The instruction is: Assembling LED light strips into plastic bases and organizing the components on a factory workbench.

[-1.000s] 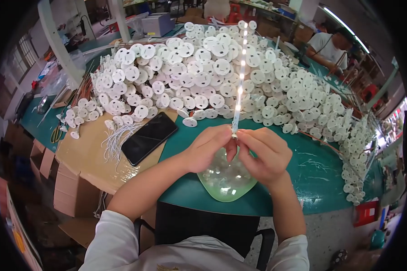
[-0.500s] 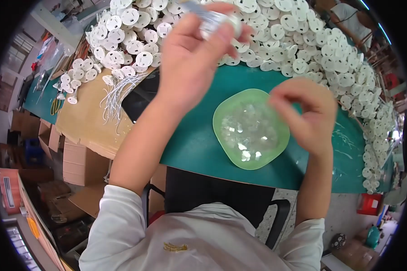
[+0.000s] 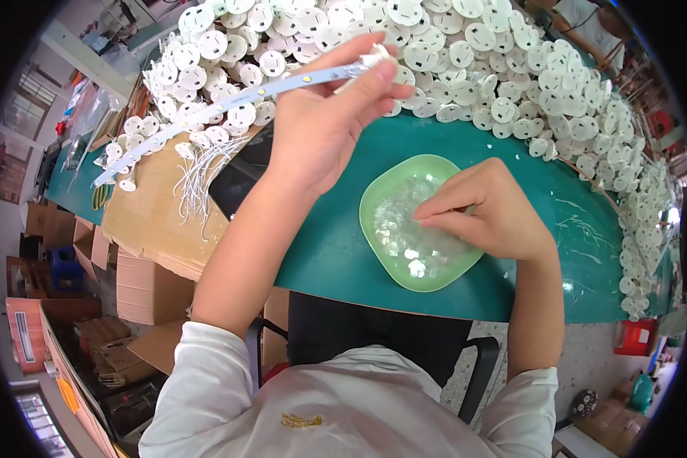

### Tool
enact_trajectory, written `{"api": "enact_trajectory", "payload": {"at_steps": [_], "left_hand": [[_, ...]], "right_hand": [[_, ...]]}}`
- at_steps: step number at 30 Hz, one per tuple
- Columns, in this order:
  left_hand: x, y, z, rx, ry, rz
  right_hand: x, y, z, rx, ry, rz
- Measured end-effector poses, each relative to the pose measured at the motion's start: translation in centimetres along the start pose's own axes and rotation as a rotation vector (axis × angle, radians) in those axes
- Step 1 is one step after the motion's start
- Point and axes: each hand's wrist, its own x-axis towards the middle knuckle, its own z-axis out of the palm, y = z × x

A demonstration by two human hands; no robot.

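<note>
My left hand [image 3: 317,133] is raised in front of the heap, closed around one end of a white LED strip [image 3: 229,104]. A small white piece [image 3: 374,56] shows at its fingertips, at that end of the strip. The rest of the strip curves away to the left, dotted with yellowish LEDs. My right hand [image 3: 500,212] is over the right side of a light green bowl [image 3: 426,285], thumb and fingers pinched together. Small clear, shiny pieces [image 3: 404,225] lie in the bowl. Whether anything is between the right fingertips cannot be made out.
A large heap of white round discs [image 3: 504,111] curves along the table's far and right sides. White wires [image 3: 198,179] lie on brown cardboard [image 3: 149,217] at the left, beside a flat black sheet [image 3: 240,172]. Wire scraps [image 3: 584,233] lie on the green tabletop [image 3: 328,252].
My right hand has moved left and down into the bowl area, its fingers now pinched. My left hand has turned slightly, and the LED strip now extends visibly to the left.
</note>
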Motion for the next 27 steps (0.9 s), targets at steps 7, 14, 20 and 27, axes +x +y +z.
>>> {"api": "enact_trajectory", "payload": {"at_steps": [7, 14, 20, 27], "left_hand": [[-0.6, -0.1, 0.5, -0.035, -0.12, -0.049], [-0.6, 0.2, 0.5, 0.002, -0.144, -0.087], [-0.6, -0.3, -0.1, -0.006, -0.28, -0.082], [-1.1, -1.6, 0.1, -0.182, -0.474, -0.022]], "right_hand": [[-0.2, -0.5, -0.9, 0.448, 0.173, 0.267], [0.1, 0.2, -1.2, 0.469, 0.203, 0.302], [0.4, -1.0, -0.3, 0.513, 0.363, 0.124], [-0.2, -2.8, 0.6, 0.631, 0.75, 0.02]]}}
